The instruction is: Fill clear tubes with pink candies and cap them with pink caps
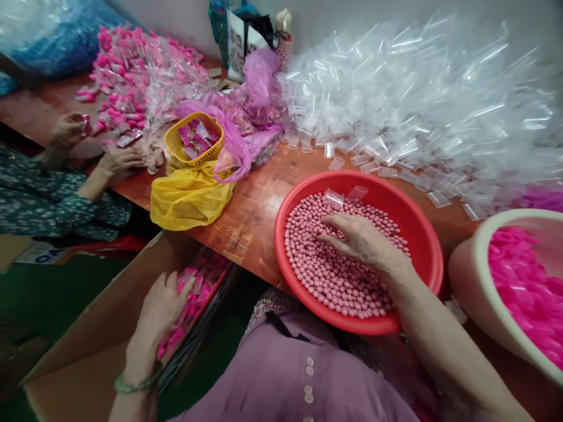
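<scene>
1. At the far left a co-worker's hands worked beside a heap of pink packets on the wooden table; one of them held a small packet
2. A yellow basket of packets sat above a crumpled yellow bag, just beside a pink plastic bag
3. The left hand reached down into a cardboard box below the table edge; its fingers lay loosely curled on the pink packets inside; whether it gripped one I could not tell
4. The right hand rested palm down, fingers spread and unclenched, on the pink beads filling the red basin; two clear tubes lay at the basin's far rim
5. Behind rose a pile of clear tubes; at right a cream basin held pink caps
</scene>
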The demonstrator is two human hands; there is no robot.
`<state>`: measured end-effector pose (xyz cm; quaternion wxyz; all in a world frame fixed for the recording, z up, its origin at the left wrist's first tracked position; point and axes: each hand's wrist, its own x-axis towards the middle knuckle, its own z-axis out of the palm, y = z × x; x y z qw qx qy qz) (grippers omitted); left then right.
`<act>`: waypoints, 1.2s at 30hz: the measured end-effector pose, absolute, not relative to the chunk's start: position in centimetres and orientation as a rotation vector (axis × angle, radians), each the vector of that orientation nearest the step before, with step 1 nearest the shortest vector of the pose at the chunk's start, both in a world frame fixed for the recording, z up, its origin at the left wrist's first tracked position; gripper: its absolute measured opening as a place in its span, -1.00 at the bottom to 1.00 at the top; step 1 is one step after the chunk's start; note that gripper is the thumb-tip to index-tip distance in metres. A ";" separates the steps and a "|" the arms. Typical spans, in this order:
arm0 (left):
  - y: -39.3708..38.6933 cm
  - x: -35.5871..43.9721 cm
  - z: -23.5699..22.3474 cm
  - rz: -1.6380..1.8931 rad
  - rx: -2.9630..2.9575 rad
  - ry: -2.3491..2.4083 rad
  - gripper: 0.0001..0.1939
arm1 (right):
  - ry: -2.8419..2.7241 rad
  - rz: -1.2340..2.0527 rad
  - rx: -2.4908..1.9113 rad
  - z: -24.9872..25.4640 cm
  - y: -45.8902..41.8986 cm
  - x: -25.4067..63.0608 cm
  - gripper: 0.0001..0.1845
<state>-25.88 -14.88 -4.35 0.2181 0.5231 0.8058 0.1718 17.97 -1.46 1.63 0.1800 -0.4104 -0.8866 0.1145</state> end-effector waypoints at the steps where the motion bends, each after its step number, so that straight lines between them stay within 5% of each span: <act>1: -14.3 -25.1 -4.2 0.601 1.405 2.208 -0.45 | -2.478 0.358 -1.124 2.0 -1.7 17.5 -0.77; 6: -8.2 -14.2 0.1 1.513 0.998 1.436 -0.37 | -2.230 0.742 -0.894 4.7 -4.1 13.9 -0.64; 11: -3.3 -3.0 3.9 1.721 1.110 1.016 -0.43 | -2.103 0.973 -0.730 6.2 -5.9 10.6 0.01; 13: -1.8 -1.1 4.1 1.751 1.234 0.984 -0.45 | -2.067 1.006 -0.706 6.4 -6.1 10.6 0.10; 17: 2.5 -0.3 3.8 1.613 1.500 0.931 -0.48 | -2.046 1.040 -0.832 6.6 -5.7 13.2 -0.25; 21: 6.8 0.5 3.7 0.916 2.169 0.895 -0.74 | -2.246 0.567 -1.117 6.0 -3.8 17.4 -0.72; 26: 7.3 2.3 3.5 0.160 2.771 0.826 -0.70 | -2.480 0.240 -1.672 2.9 -0.7 22.3 -0.76; 36: 5.9 3.5 1.4 0.042 2.729 0.761 -0.73 | -2.353 0.395 -1.657 0.3 0.3 23.1 -0.66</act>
